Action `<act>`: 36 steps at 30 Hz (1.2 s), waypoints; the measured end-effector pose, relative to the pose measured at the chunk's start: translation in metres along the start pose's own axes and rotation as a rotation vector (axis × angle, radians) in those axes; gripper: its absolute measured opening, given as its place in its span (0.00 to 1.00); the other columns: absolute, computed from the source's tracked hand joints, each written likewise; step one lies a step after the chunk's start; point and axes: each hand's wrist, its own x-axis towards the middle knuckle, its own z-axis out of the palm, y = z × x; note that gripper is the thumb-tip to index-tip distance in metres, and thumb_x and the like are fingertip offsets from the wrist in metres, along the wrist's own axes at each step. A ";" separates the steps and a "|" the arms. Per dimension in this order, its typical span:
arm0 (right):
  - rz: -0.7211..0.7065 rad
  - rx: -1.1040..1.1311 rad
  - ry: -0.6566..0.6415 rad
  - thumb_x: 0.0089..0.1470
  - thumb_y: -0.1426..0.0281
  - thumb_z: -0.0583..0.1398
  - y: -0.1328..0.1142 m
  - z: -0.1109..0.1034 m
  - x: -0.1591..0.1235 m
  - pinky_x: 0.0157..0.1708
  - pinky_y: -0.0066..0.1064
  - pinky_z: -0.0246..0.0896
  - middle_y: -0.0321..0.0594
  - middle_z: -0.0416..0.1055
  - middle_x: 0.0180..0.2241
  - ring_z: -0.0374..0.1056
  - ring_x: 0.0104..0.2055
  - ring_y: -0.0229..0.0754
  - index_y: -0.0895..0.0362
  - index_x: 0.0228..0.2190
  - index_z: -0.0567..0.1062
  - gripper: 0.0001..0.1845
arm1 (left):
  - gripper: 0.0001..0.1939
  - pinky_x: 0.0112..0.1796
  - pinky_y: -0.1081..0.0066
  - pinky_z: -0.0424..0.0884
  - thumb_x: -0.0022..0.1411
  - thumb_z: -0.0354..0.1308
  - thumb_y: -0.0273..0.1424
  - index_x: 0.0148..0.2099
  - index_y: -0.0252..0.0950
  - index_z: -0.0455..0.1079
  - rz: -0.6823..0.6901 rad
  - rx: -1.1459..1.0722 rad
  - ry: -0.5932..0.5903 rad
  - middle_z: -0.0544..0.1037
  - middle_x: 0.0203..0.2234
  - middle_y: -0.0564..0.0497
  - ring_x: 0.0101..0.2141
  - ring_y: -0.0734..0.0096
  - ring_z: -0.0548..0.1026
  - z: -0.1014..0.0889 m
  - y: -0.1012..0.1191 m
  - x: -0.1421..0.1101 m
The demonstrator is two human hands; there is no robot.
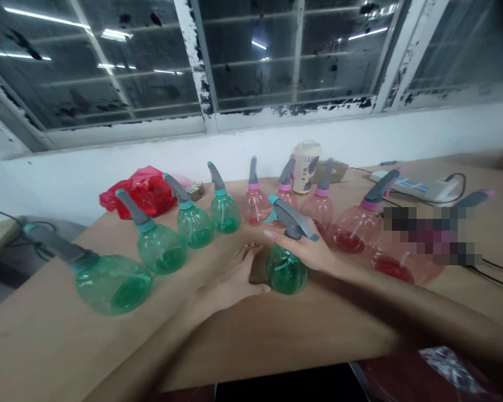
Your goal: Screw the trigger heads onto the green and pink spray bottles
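Observation:
A green spray bottle (287, 274) with a grey trigger head stands upright on the table in front of me. My right hand (312, 249) is closed around its neck, just under the head. To the bottle's left, my left hand (240, 273) rests on the tabletop with thumb and fingers apart, holding nothing. Several more green spray bottles run in a slanting row on the left, from a near one (113, 285) back to a far one (226, 215). On the right, several pink spray bottles form another row, among them one (356, 229) beyond my right hand.
Behind the bottles are a red plastic bag (145, 192), a paper cup with a lid (305, 170) and a small cardboard box (333, 172). A white power strip (419, 187) with cables lies at the right. The wooden table's (193, 357) near edge crosses below my arms.

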 end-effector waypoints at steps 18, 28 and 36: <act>0.008 0.097 -0.075 0.50 0.61 0.62 0.000 0.034 0.007 0.47 0.44 0.64 0.37 0.76 0.32 0.70 0.44 0.47 0.50 0.40 0.76 0.14 | 0.37 0.57 0.46 0.53 0.55 0.57 0.46 0.62 0.38 0.51 -0.289 -0.120 0.075 0.63 0.58 0.39 0.60 0.45 0.58 0.002 0.022 -0.054; -0.010 0.105 -0.185 0.50 0.59 0.61 -0.019 0.058 0.015 0.31 0.33 0.63 0.32 0.69 0.24 0.65 0.26 0.37 0.53 0.33 0.72 0.11 | 0.37 0.54 0.48 0.61 0.56 0.58 0.46 0.61 0.34 0.51 -0.437 -0.351 0.253 0.66 0.55 0.37 0.56 0.47 0.64 0.014 0.031 -0.070; -0.079 0.178 -0.355 0.51 0.62 0.60 -0.025 0.054 0.011 0.34 0.31 0.63 0.34 0.71 0.29 0.68 0.31 0.37 0.54 0.35 0.71 0.11 | 0.41 0.47 0.49 0.69 0.46 0.64 0.50 0.56 0.35 0.57 -0.445 -0.420 0.223 0.72 0.45 0.40 0.47 0.48 0.72 0.014 0.032 -0.067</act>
